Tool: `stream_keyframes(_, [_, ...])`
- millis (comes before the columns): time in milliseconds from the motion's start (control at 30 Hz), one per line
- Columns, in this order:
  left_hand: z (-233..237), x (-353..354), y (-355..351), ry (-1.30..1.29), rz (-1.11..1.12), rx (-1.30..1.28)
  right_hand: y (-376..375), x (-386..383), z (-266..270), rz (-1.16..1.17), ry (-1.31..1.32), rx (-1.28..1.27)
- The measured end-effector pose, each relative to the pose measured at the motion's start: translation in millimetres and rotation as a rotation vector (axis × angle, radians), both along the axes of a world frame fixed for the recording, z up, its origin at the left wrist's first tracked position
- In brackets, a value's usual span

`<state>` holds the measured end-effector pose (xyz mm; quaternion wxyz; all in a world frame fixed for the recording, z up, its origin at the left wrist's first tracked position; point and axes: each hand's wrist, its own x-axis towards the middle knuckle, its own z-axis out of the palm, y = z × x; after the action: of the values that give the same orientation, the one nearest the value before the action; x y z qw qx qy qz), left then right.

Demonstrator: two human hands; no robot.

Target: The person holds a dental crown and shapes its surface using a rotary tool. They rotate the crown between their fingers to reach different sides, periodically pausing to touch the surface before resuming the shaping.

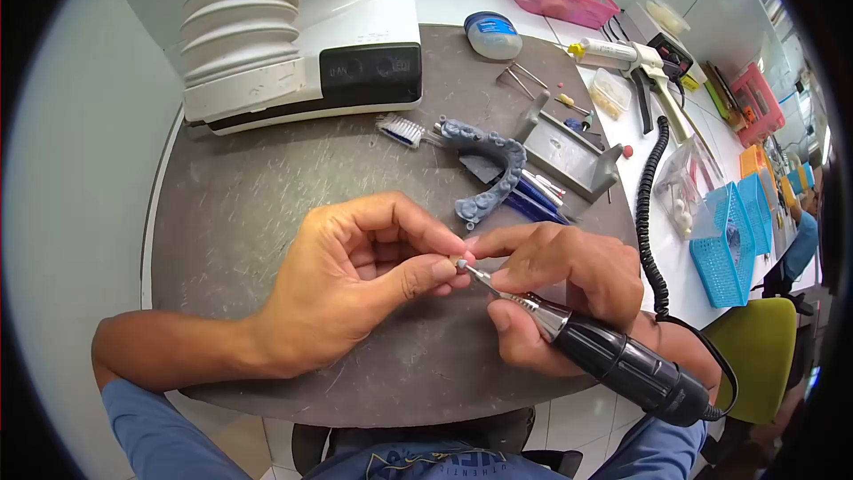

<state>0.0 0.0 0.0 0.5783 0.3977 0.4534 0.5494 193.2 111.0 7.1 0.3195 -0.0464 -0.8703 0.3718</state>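
My right hand (569, 280) is wrapped round a black and silver rotary handpiece (613, 356), whose slim metal front points up and left. At its tip sits a small bluish-grey bit (461, 264). Right there, my left hand (364, 276) pinches thumb against fingers; a small piece may be between them, but it is too hidden to make out. The fingertips of both hands nearly meet. Just beyond them lies a grey dental arch model (498, 169), with blue pens (538, 196) beside it.
A white extraction unit (364, 27) with a ribbed hose stands at the back left. Behind the model are a brush (402, 131), a grey holder (564, 151) and a lidded jar (493, 36). A coiled cord (650, 213) and blue baskets (721, 249) are at right. Another person's sleeve (800, 244) shows far right.
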Motion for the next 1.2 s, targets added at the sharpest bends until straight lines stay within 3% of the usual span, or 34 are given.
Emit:
stream_keyframes(667, [3.9,-0.3,0.4,-0.002,0.006,-0.005,-1.9,-1.5,-9.1,-0.074,0.130,0.013])
stream_keyframes(1000, [-0.1,0.1,0.4,-0.004,0.005,0.022,-0.2,-0.6,-1.9,-0.002,0.002,0.037])
stream_keyframes(1200, [-1.0,0.4,0.1,0.008,-0.001,0.039,0.1,-2.1,-10.7,-0.036,0.116,0.001])
